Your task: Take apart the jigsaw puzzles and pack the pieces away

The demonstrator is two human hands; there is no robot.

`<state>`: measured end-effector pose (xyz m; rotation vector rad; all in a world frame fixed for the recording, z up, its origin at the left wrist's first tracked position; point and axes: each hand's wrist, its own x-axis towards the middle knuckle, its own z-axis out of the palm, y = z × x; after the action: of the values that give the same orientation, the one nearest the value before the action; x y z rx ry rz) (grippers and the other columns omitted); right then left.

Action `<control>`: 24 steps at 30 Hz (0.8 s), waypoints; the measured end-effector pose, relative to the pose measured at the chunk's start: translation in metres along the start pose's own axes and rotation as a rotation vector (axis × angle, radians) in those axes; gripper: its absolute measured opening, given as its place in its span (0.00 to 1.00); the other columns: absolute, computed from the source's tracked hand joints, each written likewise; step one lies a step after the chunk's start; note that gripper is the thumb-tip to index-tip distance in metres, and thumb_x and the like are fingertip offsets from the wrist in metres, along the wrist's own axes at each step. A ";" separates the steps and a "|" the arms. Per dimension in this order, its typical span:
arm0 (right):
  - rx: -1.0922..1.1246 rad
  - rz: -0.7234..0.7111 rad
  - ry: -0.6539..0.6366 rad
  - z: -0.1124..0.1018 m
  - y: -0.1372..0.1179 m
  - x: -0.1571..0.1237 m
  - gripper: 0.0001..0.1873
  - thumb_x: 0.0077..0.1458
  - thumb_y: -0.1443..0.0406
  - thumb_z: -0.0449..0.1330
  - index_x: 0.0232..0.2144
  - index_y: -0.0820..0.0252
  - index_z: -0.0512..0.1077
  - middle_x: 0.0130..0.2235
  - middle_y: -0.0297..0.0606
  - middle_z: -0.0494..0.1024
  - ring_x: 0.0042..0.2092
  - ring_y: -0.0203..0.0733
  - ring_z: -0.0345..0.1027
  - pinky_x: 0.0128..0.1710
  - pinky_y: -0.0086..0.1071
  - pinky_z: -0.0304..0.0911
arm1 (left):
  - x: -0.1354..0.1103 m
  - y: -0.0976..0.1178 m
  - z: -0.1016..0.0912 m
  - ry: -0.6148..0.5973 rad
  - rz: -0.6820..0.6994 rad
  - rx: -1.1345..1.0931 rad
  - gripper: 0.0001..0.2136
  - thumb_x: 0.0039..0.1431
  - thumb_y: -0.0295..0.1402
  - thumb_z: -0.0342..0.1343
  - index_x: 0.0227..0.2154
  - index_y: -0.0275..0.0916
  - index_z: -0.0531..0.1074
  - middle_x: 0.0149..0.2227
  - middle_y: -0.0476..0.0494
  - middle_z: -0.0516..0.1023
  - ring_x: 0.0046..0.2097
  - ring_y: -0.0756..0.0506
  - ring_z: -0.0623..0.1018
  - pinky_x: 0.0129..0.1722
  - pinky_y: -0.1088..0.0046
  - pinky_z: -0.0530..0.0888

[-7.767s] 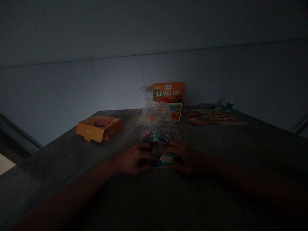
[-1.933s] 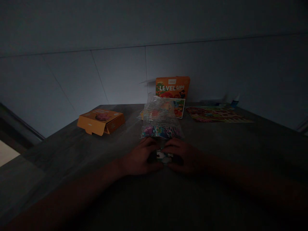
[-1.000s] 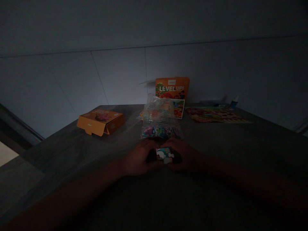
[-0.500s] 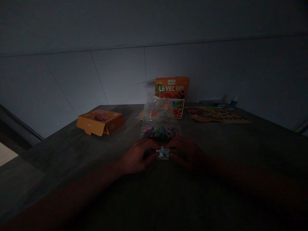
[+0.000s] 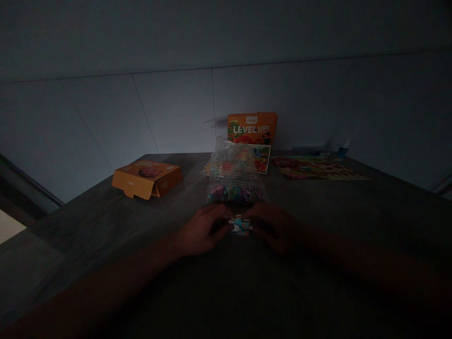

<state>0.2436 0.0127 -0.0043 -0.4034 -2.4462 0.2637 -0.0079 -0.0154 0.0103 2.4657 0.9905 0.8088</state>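
A pale panelled wall fills the far side, dim like everything else here. Against it stands the grey desk. A colourful picture sheet lies flat at the far right. At the left sits an orange box, its near flap hanging open; an upright orange box marked "LEVEL UP!" stands at the far middle. A clear plastic bag, with bright pieces gathered in its near end, partly hides a picture card in front of that box. Just nearer than the bag, the person's left hand and right hand face each other. A small bottle stands at the far right. Between the hands are small teal-and-white puzzle pieces, the fingers pinching them from both sides; their number is too dark to tell.
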 end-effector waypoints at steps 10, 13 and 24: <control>0.073 0.013 -0.056 0.003 0.005 -0.001 0.15 0.60 0.69 0.55 0.50 0.61 0.67 0.43 0.44 0.77 0.43 0.42 0.72 0.42 0.36 0.68 | -0.001 -0.001 0.002 -0.006 0.003 -0.014 0.03 0.63 0.32 0.54 0.38 0.39 0.68 0.33 0.48 0.73 0.33 0.49 0.73 0.32 0.73 0.70; 0.085 0.028 -0.064 0.004 0.006 -0.002 0.14 0.61 0.68 0.55 0.49 0.61 0.68 0.41 0.43 0.78 0.41 0.41 0.72 0.41 0.35 0.68 | -0.001 -0.003 0.002 -0.006 0.013 -0.026 0.04 0.63 0.33 0.54 0.38 0.39 0.68 0.33 0.48 0.73 0.34 0.49 0.73 0.32 0.74 0.70; -0.123 0.056 0.058 0.005 0.009 0.004 0.12 0.64 0.62 0.55 0.36 0.61 0.77 0.28 0.38 0.75 0.31 0.39 0.68 0.31 0.32 0.63 | 0.002 -0.006 0.003 0.059 -0.040 -0.023 0.04 0.61 0.30 0.54 0.38 0.38 0.69 0.33 0.47 0.74 0.33 0.49 0.74 0.32 0.74 0.71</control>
<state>0.2397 0.0222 -0.0089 -0.5265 -2.4037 0.1232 -0.0080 -0.0104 0.0055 2.4078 1.0414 0.8800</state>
